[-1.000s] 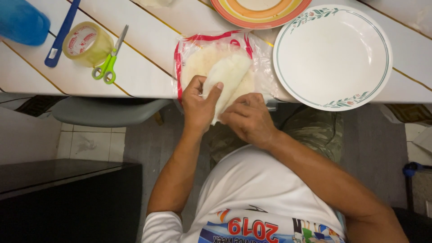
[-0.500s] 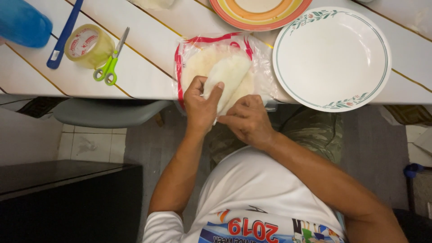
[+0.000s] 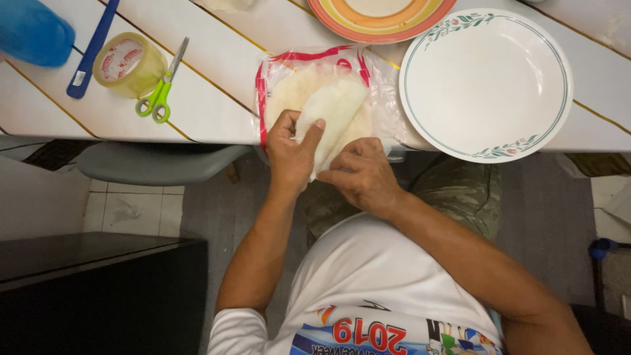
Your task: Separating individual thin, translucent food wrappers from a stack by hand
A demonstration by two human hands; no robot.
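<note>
- The left hand [image 3: 289, 154] and right hand [image 3: 358, 174] meet at the near edge of the surface [image 3: 217, 98], fingers of both closed in a pinch on the top flatbread [image 3: 335, 108].
- That flatbread is half peeled and folded over the stack in the clear bag [image 3: 384, 92].
- To do this well, it seems best to peel slowly and low, holding the stack down, so the thin sheet does not tear.
- The white plate [image 3: 486, 82] lies just beside the bag, to the right.
- Scissors [image 3: 161, 85] and a tape roll [image 3: 125, 62] lie well apart toward the left edge.
</note>
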